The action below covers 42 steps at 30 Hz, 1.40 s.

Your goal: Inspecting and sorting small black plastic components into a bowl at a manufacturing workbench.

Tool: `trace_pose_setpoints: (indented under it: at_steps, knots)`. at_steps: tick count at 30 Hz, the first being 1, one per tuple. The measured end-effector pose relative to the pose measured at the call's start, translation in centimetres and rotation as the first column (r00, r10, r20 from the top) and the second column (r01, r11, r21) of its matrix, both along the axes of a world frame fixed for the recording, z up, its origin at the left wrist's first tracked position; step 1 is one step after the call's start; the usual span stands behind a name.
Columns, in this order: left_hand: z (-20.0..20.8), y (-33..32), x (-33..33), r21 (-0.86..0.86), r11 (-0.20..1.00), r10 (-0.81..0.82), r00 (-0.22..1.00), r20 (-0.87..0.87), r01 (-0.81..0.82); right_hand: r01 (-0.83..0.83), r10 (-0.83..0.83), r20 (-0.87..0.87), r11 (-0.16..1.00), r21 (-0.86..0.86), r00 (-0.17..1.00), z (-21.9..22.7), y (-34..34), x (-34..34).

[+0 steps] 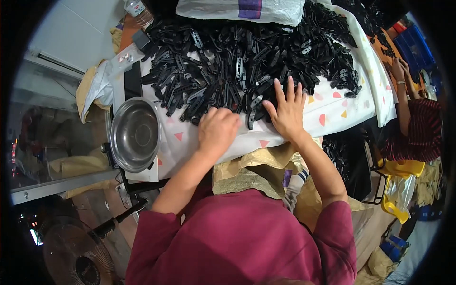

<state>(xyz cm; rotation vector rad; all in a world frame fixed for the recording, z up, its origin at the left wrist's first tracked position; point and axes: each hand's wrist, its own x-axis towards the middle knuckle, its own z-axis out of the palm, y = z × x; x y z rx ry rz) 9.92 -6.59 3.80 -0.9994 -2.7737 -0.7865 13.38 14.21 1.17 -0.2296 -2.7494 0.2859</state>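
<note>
A broad heap of small, elongated black plastic parts (209, 61) covers the far half of a table spread with a white cloth (190, 140) patterned in coloured shapes. At the near edge of the heap, my left hand (217, 130) is curled with its fingers bent down; whatever is under the fingertips is hidden. My right hand (287, 111) lies palm down with fingers spread, its fingertips touching the parts. Between the two hands a single black part (251, 118) sticks out from the heap toward me.
A steel bowl (136, 134) sits at the table's left edge. Behind the heap lies a white sack (240, 10), with a plastic bottle (137, 12) at the far left. A fan (76, 254) stands lower left. At right, another person's arm (403, 99) reaches over a table; yellow trays (401, 167) are below.
</note>
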Motion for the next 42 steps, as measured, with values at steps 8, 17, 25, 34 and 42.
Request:
trace_pose_setpoints:
  at_steps: [8, 17, 25, 34, 42]
  knots:
    - [0.4, -0.4, -0.5, -0.209, 0.974, 0.070, 0.995, -0.073, -0.084, -0.495, 0.480, 0.155, 0.866, 0.072, 0.863, 2.6, -4.6, 3.0]
    - [1.8, -3.3, -3.4, 0.375, 0.838, -0.142, 0.505, 0.851, -0.396, -0.501, 0.503, -0.077, 0.810, -0.304, 0.861, 4.1, -4.5, 1.5]
    - [5.1, -2.5, -1.9, 0.629, 0.737, -0.470, 0.482, 0.740, -0.247, -0.199, 0.084, -0.209, -0.119, -0.973, 0.974, 7.2, -7.7, 3.4]
    - [7.9, -2.2, -1.3, 0.514, 0.761, -0.469, 0.883, 0.014, 0.396, -0.554, -0.047, -0.554, -0.141, -0.820, 0.831, 6.5, -8.4, 4.5]
    - [6.0, -3.2, -0.3, 0.405, 0.852, -0.426, 0.889, 0.166, 0.332, -0.342, 0.028, -0.342, 0.029, -0.939, 0.939, 7.0, -7.8, 5.2]
